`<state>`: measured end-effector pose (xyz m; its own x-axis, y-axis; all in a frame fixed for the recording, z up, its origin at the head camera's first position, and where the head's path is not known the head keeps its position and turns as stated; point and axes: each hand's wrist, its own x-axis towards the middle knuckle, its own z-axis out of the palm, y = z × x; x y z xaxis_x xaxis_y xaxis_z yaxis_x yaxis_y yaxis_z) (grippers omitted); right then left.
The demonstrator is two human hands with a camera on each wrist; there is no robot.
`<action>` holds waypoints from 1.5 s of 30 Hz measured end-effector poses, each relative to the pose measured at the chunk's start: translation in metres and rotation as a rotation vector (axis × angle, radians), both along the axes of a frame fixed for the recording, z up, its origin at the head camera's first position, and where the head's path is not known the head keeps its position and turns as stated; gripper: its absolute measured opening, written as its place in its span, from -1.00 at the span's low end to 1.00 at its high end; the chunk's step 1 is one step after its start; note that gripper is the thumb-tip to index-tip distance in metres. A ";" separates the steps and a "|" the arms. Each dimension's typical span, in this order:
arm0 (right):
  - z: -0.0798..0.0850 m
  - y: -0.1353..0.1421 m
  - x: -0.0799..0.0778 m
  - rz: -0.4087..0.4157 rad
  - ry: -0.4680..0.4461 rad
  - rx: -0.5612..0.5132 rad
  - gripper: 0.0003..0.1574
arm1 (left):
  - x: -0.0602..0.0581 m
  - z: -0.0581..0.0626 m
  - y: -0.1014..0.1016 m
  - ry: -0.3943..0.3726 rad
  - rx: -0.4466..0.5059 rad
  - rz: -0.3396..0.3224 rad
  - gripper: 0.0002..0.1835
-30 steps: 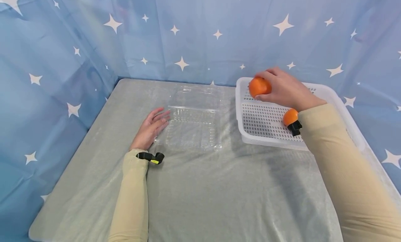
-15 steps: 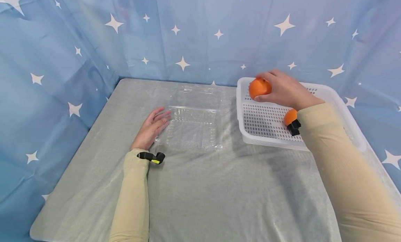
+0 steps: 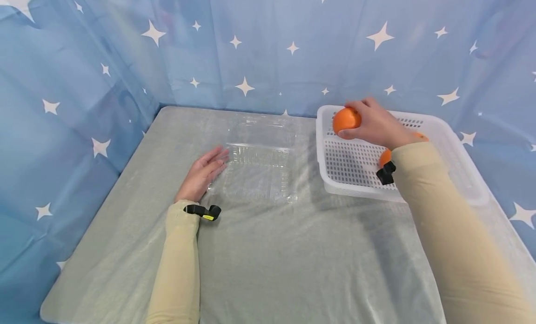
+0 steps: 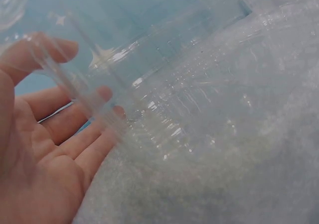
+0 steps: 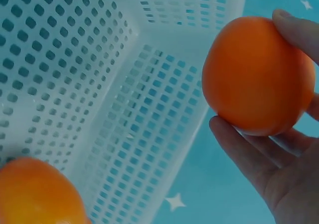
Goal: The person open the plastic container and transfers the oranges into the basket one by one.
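Note:
My right hand (image 3: 374,124) grips an orange (image 3: 346,120) above the back left part of a white perforated basket (image 3: 324,172). In the right wrist view, thumb and fingers press the orange (image 5: 256,77) from opposite sides. Another orange (image 3: 384,158) lies in the basket, partly hidden by the wrist camera. Beyond the forearm, a further orange (image 3: 420,136) shows only in part. My left hand (image 3: 202,174) rests beside the left wall of a clear plastic clamshell box (image 3: 256,175), its fingers nearly straight. The box's lid (image 3: 264,128) lies folded back. Through the plastic, the left fingers (image 4: 82,129) show at the wall.
The grey cloth-covered table (image 3: 268,263) runs under everything. A blue curtain (image 3: 268,49) with white stars hangs behind and to the sides. Black cameras are strapped to the left wrist (image 3: 205,211) and right wrist (image 3: 385,172).
My right wrist and forearm have shifted slightly left and down, with the orange still gripped. Part of a further orange has come into view behind the sleeve. My left hand stays nearly still.

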<state>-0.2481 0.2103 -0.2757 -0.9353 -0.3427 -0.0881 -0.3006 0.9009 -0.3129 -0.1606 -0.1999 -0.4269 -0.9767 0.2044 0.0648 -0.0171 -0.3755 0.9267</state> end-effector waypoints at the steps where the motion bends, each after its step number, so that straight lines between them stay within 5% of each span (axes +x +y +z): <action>1: -0.002 0.001 0.000 -0.005 -0.007 -0.006 0.06 | 0.000 0.000 0.000 0.002 -0.007 -0.002 -0.42; 15: -0.014 -0.004 -0.006 0.002 -0.038 -0.138 -0.02 | 0.000 -0.003 0.000 0.016 -0.028 0.000 -0.49; 25: -0.018 0.002 -0.007 -0.058 -0.059 -0.110 -0.04 | -0.007 -0.018 -0.001 0.006 -0.030 0.035 -0.53; 38: -0.025 0.009 -0.016 -0.059 -0.154 -0.010 -0.08 | -0.001 0.003 -0.001 0.030 -0.052 -0.002 -0.50; 45: -0.033 0.009 -0.023 -0.036 -0.198 0.021 -0.08 | 0.002 0.000 0.000 0.022 -0.035 -0.006 -0.48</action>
